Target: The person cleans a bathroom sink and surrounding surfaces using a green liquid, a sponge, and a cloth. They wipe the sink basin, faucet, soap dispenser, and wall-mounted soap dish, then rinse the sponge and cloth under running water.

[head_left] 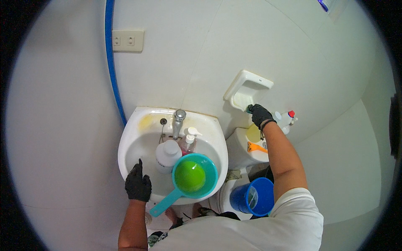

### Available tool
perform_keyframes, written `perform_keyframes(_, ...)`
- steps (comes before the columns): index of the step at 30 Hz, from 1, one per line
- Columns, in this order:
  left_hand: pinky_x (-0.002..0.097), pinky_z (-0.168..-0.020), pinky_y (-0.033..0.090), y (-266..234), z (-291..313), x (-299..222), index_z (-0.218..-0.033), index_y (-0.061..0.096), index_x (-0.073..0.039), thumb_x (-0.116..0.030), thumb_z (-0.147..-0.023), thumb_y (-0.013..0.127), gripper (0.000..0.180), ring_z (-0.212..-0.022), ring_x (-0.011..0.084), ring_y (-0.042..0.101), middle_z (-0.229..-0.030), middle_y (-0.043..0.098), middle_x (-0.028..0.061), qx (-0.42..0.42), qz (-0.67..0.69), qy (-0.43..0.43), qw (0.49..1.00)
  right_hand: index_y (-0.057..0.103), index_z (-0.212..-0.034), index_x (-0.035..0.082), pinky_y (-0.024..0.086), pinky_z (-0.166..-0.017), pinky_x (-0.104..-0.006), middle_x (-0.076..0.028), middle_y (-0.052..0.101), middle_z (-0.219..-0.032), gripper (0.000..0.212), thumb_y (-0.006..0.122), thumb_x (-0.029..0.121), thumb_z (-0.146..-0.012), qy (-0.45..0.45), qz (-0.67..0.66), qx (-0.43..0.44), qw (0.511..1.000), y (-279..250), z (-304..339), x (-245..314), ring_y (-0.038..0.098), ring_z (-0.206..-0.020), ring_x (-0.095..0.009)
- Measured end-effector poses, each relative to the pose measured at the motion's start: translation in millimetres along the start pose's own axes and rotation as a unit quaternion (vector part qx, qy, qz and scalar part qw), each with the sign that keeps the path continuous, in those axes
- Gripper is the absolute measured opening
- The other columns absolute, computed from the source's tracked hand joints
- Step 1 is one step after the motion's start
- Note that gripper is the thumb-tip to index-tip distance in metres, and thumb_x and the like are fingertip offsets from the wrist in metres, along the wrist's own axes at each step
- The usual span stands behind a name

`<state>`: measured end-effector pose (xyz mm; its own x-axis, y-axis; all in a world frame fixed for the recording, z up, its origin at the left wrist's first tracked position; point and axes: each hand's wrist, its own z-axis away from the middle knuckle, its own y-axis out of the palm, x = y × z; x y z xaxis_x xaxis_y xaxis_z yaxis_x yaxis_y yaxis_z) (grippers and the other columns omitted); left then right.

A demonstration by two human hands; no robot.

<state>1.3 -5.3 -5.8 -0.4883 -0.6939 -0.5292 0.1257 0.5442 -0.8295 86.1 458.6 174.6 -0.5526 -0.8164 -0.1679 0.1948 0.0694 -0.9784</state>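
My right hand (261, 115), in a black glove, reaches up to the lower lip of a white wall-mounted soap dish (247, 88). Its fingers are closed on a small dark green pad (250, 108), mostly hidden by the glove. Over the left front rim of the white sink (125, 144) is my left hand (138, 184), also gloved in black, forefinger stretched out and nothing held. In the basin, near that hand, stand a white bottle (167, 155) and a clear pump bottle (188, 144) with pink liquid. A teal dipper (212, 175) with something bright green inside sits in front of them.
A chrome faucet (179, 123) rises at the sink's back. On the toilet tank (239, 148) are an orange-handled tool (256, 147) and bottles, one with a red cap (291, 113). A blue bucket (240, 198) stands below. A blue hose (110, 62) hangs along the wall.
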Motion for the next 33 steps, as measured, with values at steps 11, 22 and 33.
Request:
perform_keyframes(11,0.0433,-0.093,0.042,2.4,4.0,1.1,-0.137,0.038,-0.010,-0.006,-0.071,0.061,0.070,-0.107,0.0350,0.054,-0.119,0.055,0.0201,-0.035,-0.013,0.006,0.999,0.063,-0.099,0.013,0.046,-0.087,-0.0432,-0.015,0.060,-0.102,0.022,0.047,0.011,-0.083,-0.065,-0.003,-0.058,0.996,10.0,-20.7,7.4,0.058,-0.101,-0.030)
perform_keyframes(22,0.0432,-0.095,0.041,0.8,0.1,-9.4,-0.139,0.035,-0.011,-0.008,-0.074,0.061,0.071,-0.109,0.0347,0.052,-0.122,0.054,0.0191,-0.003,-0.029,-0.023,0.999,0.067,-0.096,0.006,0.049,-0.083,-0.0422,-0.017,0.063,-0.104,0.024,0.050,0.020,-0.086,-0.029,0.035,0.032,0.998,-26.5,-29.3,22.5,0.062,-0.096,-0.032)
perform_keyframes(33,0.0425,-0.095,0.041,-0.6,-1.8,-12.4,-0.139,0.035,-0.013,-0.008,-0.074,0.061,0.070,-0.108,0.0333,0.052,-0.122,0.053,0.0177,0.008,-0.032,-0.029,0.999,0.062,-0.102,0.012,0.048,-0.085,-0.0421,-0.013,0.061,-0.106,0.025,0.050,0.007,-0.081,-0.084,0.033,-0.054,0.994,-13.7,-24.4,23.5,0.060,-0.099,-0.030)
